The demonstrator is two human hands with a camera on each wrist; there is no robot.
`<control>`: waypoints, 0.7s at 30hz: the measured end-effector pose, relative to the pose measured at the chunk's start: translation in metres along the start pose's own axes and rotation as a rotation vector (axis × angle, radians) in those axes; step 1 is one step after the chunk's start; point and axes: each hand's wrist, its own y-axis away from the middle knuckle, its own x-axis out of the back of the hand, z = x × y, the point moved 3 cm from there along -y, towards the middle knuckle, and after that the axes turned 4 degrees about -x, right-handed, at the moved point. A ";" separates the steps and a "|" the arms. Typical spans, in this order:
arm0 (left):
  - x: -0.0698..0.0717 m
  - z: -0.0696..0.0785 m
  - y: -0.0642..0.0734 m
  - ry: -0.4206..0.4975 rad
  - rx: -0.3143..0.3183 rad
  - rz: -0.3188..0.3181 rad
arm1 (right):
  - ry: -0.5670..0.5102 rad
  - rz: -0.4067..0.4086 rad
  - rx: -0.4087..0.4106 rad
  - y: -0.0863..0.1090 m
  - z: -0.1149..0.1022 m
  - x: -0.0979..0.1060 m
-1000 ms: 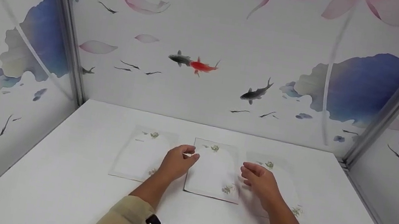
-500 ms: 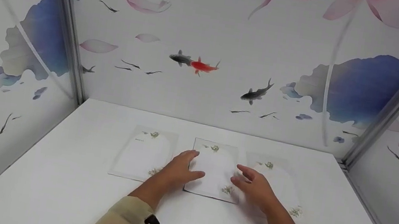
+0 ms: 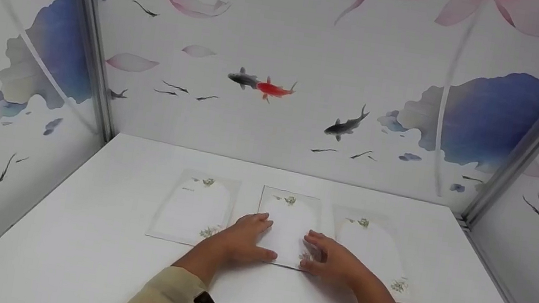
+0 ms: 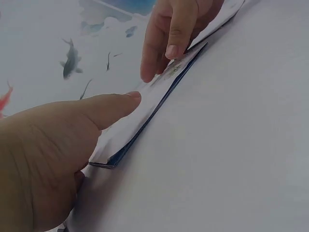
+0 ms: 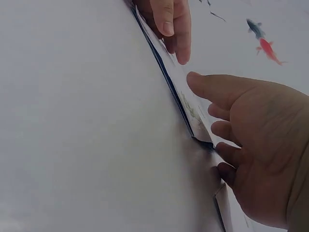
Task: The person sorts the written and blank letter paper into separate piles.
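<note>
Dark-blue-edged, white rectangular floral-printed paper stack (image 3: 286, 234) lay on white table (image 3: 71, 261), near corners hidden from head view | bare left hand (image 3: 247, 238), bare right hand (image 3: 337, 262) flanked it, fingers loose, gripping nothing | fingertip contact unclear

We see white on the left paper (image 3: 191, 212), middle paper (image 3: 287, 231) and right paper (image 3: 367, 246), each printed with green-brown sprigs (image 3: 290, 200); dark blue lines the middle paper's edge (image 4: 145, 126). The table (image 3: 75, 235) is white. White walls (image 3: 272, 136) carry pink petals (image 3: 132, 63), blue-grey blotches (image 3: 493, 121), grey fish (image 3: 345, 124) and a red fish (image 3: 273, 89). Sleeves (image 3: 162, 296) are beige.
</note>
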 end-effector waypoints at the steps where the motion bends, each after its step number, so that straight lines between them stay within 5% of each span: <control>1: 0.000 0.000 0.001 -0.017 -0.001 -0.007 | 0.015 -0.008 -0.001 0.000 0.000 -0.001; 21: -0.001 0.004 0.003 -0.120 -0.013 -0.001 | 0.071 -0.019 -0.008 0.002 -0.003 -0.002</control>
